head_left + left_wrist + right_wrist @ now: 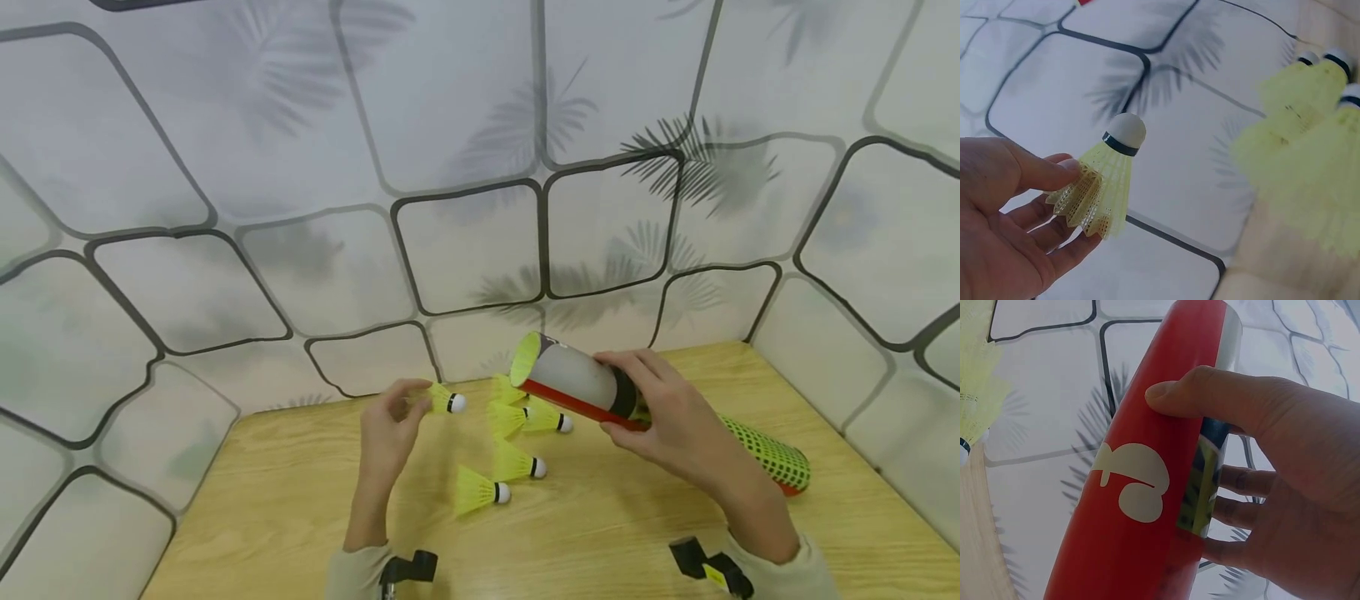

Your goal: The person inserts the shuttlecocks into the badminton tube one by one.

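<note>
My left hand (390,425) pinches a yellow shuttlecock (1110,181) by its skirt, thumb on one side and fingers on the other; its white cork (457,403) points right, toward the tube. Around a long shuttlecock tube (1141,456) with red, grey and green-dotted parts curls my right hand (675,417). The tube is tilted above the table, its open end (525,358) raised and facing left. The inside of that end looks yellow-green. Between the hands, several yellow shuttlecocks lie on the table, one nearest me (476,492) and another (519,461) just behind it.
The wooden table (285,500) meets a patterned wall covering (480,242) at the back and on both sides. More shuttlecocks (510,417) lie bunched beneath the tube's open end. Black camera mounts (411,568) sit on both wrists.
</note>
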The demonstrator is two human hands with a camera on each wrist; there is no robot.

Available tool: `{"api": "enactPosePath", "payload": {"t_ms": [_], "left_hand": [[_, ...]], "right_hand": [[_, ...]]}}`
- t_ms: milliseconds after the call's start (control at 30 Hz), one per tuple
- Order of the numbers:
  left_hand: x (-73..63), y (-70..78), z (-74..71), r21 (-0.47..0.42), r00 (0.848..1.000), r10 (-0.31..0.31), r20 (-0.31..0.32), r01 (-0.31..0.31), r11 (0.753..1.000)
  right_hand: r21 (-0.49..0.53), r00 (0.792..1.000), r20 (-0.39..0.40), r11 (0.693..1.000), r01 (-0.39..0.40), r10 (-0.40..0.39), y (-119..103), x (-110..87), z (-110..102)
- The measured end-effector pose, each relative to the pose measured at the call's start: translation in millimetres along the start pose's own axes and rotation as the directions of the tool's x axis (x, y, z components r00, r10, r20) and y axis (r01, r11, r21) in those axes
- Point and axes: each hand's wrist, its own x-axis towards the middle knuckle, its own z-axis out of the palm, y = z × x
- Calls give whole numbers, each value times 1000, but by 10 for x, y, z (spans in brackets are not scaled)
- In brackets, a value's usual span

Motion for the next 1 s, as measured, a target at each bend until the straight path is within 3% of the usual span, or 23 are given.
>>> {"api": "enactPosePath", "payload": {"t_ms": [233,533,800,1000], "left_hand": [[-13,278,-68,-64,993,99,-65,-104,993],[-77,630,-122,-163,967,174,-185,-205,965],[-130,819,-68,-213,944,236,-229,-286,934],[-144,875,-2,-230,933,261,-246,-318,920]], "right_hand": [[11,1000,2,1000,-3,3,-11,5,9],[39,1000,6,999,23,-23,-31,21,28],[52,999,32,998,20,-22,-60,30,55],[51,999,46,999,16,-18,-84,33,83]]}}
